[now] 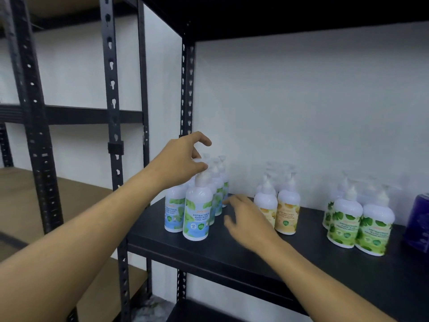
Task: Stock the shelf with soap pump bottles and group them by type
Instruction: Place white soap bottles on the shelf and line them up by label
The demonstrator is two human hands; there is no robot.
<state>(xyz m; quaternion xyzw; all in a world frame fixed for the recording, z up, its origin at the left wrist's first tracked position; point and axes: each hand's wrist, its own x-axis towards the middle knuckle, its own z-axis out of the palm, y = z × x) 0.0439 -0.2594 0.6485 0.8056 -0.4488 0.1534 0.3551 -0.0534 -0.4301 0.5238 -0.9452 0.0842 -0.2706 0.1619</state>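
So on my black shelf I've got the pump bottles standing upright in clusters by type. Far left is the cool mint group, white bottles with blue-green leafy labels, lined up in rows running back toward the wall; the front one reads "Antibacterial Hand Wash Cool Mint". In the middle, well apart from those, sit the yellow-label bottles. Further right are the green-leaf-label ones, packed close together. At the right edge there's a dark purple one, partly cut off.
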